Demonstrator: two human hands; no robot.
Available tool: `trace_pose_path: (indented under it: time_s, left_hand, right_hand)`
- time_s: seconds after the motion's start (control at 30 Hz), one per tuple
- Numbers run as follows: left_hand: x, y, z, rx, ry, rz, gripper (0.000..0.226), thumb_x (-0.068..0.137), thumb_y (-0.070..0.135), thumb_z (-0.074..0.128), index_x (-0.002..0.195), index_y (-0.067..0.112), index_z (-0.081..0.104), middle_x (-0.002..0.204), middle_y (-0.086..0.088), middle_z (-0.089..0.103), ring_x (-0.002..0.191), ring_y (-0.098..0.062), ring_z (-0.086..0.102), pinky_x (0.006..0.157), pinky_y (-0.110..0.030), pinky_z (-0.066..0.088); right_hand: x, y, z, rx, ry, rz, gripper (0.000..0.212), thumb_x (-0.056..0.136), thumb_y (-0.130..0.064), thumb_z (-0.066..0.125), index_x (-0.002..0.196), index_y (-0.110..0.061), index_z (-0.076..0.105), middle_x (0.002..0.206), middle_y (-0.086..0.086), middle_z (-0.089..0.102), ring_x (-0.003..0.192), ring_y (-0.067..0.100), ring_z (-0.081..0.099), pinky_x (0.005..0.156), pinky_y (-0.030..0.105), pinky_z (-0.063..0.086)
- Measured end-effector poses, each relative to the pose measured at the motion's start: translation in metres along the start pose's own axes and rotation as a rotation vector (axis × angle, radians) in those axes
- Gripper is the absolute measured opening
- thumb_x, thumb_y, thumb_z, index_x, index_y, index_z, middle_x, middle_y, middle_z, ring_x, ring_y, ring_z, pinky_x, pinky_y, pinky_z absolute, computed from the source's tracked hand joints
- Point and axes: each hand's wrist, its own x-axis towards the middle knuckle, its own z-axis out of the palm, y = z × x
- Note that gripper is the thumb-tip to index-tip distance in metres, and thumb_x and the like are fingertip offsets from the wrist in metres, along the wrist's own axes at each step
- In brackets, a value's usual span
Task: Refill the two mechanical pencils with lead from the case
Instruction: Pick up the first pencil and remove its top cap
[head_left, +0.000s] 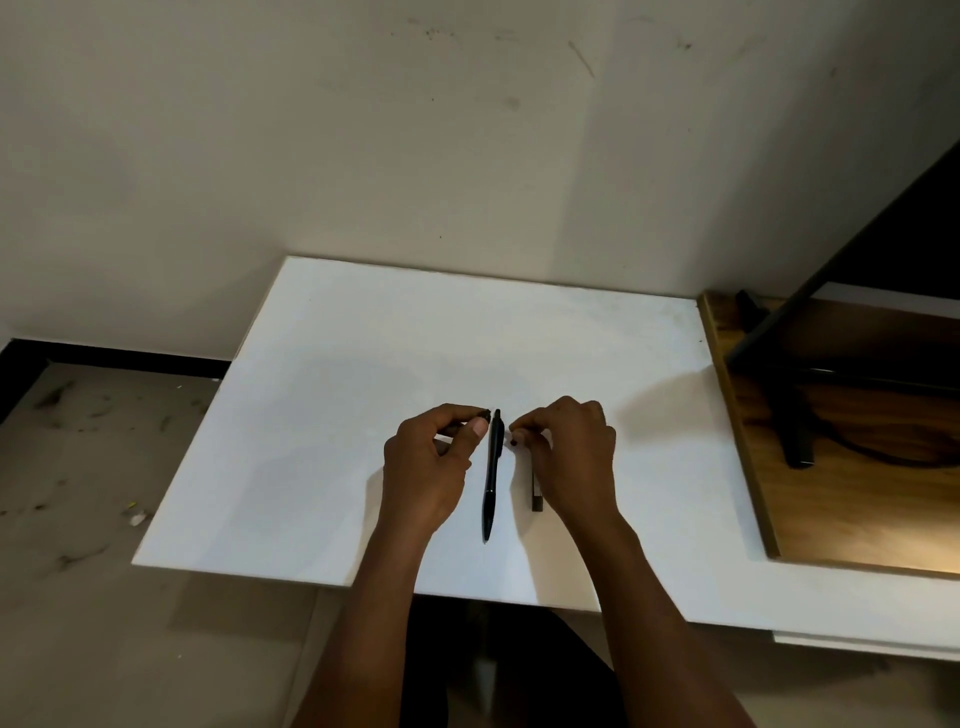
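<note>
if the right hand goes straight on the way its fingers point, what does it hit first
Probably the black mechanical pencil lying just left of it; the right hand may be held higher and pass over it.

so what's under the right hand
A narrow dark object, probably the lead case, lies on the white board under the right hand. Only its near end shows; the rest is covered by the hand.

White tabletop (363, 353) hard against a scuffed wall (363, 130). On its right side, wooden board (831, 509) under a black stand (795, 431). Down left, dusty, littered floor (78, 519).
</note>
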Motion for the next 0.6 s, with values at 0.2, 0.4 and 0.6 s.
trace_pose_path:
  time_s: [0.2, 0.4, 0.6]
  left_hand:
    - [0.000, -0.001, -0.001, -0.021, 0.007, -0.011, 0.014, 0.093, 0.031, 0.069, 0.103, 0.026, 0.078, 0.090, 0.006, 0.075, 0.067, -0.010, 0.070, 0.063, -0.026, 0.052]
    - [0.000, 0.000, -0.001, -0.020, -0.007, -0.021, 0.011, 0.092, 0.031, 0.070, 0.100, 0.029, 0.078, 0.087, 0.009, 0.074, 0.066, -0.012, 0.070, 0.065, -0.032, 0.055]
    - [-0.002, 0.004, -0.001, 0.004, -0.043, 0.016, 0.011, 0.091, 0.031, 0.072, 0.097, 0.037, 0.078, 0.087, 0.013, 0.076, 0.073, -0.014, 0.072, 0.075, -0.040, 0.062]
  right_hand:
    - [0.003, 0.004, 0.002, 0.013, -0.009, 0.055, 0.021, 0.096, -0.022, 0.061, 0.094, -0.031, 0.079, 0.096, -0.006, 0.071, 0.107, 0.026, 0.055, 0.076, 0.033, 0.033]
    - [0.002, 0.005, -0.018, 0.354, 0.204, 0.047, 0.011, 0.091, -0.017, 0.071, 0.095, -0.022, 0.080, 0.093, -0.009, 0.075, 0.088, 0.014, 0.064, 0.080, 0.018, 0.046]
    - [-0.002, -0.005, -0.025, 0.659, -0.045, 0.032, 0.010, 0.088, -0.028, 0.076, 0.096, -0.026, 0.082, 0.091, -0.016, 0.079, 0.086, -0.002, 0.069, 0.076, 0.013, 0.053]
